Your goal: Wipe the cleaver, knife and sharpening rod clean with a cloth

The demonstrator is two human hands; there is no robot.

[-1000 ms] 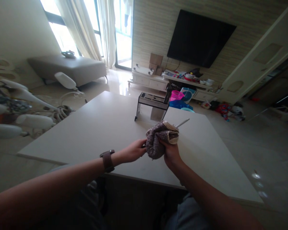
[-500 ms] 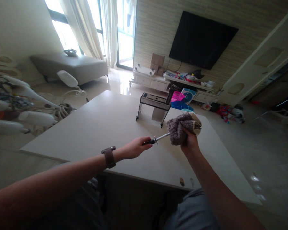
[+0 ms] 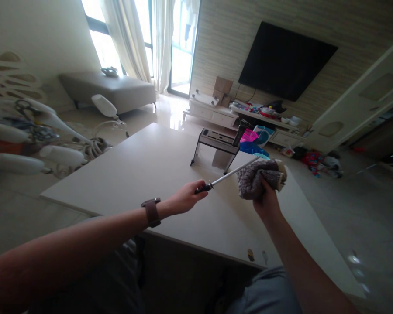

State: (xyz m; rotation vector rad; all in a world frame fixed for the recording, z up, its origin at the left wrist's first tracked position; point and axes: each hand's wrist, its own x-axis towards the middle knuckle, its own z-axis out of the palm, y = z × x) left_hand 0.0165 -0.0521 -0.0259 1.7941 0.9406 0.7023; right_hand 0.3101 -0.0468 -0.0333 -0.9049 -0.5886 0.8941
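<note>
1. The left hand [image 3: 191, 197] is closed round the black handle [image 3: 204, 189] of a thin metal rod [image 3: 229, 174]; its wrist wears a watch [image 3: 151, 212] with a brown strap.
2. The rod is held in the air above the middle of the tabletop [image 3: 144, 165], slanting up from the handle toward the tabletop's far right corner. A small guard sits where handle and metal meet.
3. The right hand [image 3: 265, 198] grips a bunched, fluffy, grey-brown cloth [image 3: 253, 181], thumb pressed over the folds. Cloth and hand are above the right part of the tabletop, off its surface.
4. The rod's tip lies along the cloth's upper left side; whether the two touch cannot be told.
5. A knife block [image 3: 218, 139] with clear sides stands upright near the far edge, right of that edge's middle, behind the rod. A black knife handle [image 3: 238, 134] rises from its right end; other slots show along its top.
6. At the near edge, to the right of its middle, lie a small yellow-and-dark thing [image 3: 250, 254] and, just beside it, a small greyish thing [image 3: 264, 256], both too small to name.
7. Beyond the far edge show a pink basket [image 3: 249, 135] and, on the wall, a dark television [image 3: 286, 60].
</note>
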